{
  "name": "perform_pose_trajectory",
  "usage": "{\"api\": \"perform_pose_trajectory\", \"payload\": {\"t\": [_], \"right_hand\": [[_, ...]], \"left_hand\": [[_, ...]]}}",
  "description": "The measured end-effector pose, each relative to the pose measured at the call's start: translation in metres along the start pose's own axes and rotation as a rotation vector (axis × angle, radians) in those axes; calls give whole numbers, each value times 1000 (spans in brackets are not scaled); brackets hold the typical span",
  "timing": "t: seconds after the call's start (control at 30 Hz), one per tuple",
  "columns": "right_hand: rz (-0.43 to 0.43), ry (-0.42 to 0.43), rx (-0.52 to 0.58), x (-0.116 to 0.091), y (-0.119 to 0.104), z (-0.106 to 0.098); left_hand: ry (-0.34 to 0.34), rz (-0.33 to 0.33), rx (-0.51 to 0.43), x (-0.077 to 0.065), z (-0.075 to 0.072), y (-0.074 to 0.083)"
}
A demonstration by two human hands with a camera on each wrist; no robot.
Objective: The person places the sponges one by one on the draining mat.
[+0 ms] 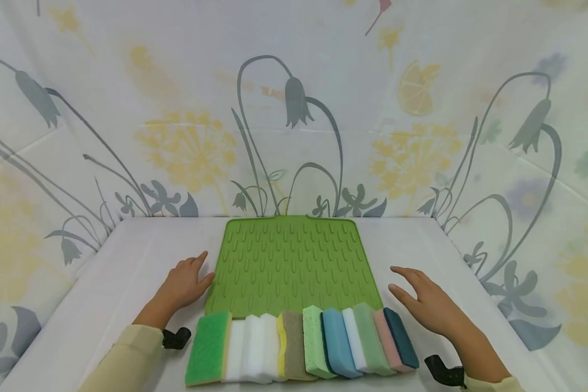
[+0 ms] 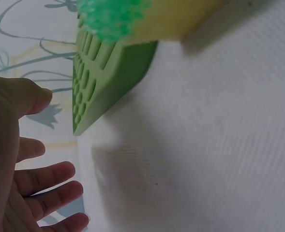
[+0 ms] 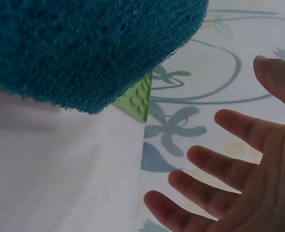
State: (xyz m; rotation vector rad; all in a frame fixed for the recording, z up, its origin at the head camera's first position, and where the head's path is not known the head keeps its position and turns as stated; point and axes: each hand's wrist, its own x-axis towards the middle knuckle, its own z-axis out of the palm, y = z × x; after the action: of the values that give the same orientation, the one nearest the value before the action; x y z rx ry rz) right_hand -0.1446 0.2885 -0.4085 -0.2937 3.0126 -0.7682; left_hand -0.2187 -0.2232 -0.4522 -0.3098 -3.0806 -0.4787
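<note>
Your left grip [image 1: 183,281], right grip [image 1: 433,306] empty, relaxed; green ridged mat [image 1: 294,267] between them, sponge row [image 1: 294,348] nearer you; best pinch singly.

Pale beige sleeves [image 1: 126,355], bare fingers [image 3: 219,165], small black curved devices [image 1: 177,338] — one by each sleeve

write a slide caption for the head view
Empty left hand and right hand flank a green mat, a row of sponges along its near edge.

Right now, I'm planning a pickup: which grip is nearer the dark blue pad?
Right: the right grip is beyond the dark blue pad, rightward; the left grip is far left, past the green mat.
</note>
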Motion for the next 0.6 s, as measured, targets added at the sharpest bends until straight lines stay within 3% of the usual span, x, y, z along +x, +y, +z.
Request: {"api": "perform_pose_trajectory", "payload": {"t": [0.33,0.6], "right_hand": [[35,-85,74,-14,-5,-1],[67,-149,117,-24,-8,3]], "left_hand": [[-51,-11,-38,1,8,3],[-42,5,-69,4,11,3]]}}
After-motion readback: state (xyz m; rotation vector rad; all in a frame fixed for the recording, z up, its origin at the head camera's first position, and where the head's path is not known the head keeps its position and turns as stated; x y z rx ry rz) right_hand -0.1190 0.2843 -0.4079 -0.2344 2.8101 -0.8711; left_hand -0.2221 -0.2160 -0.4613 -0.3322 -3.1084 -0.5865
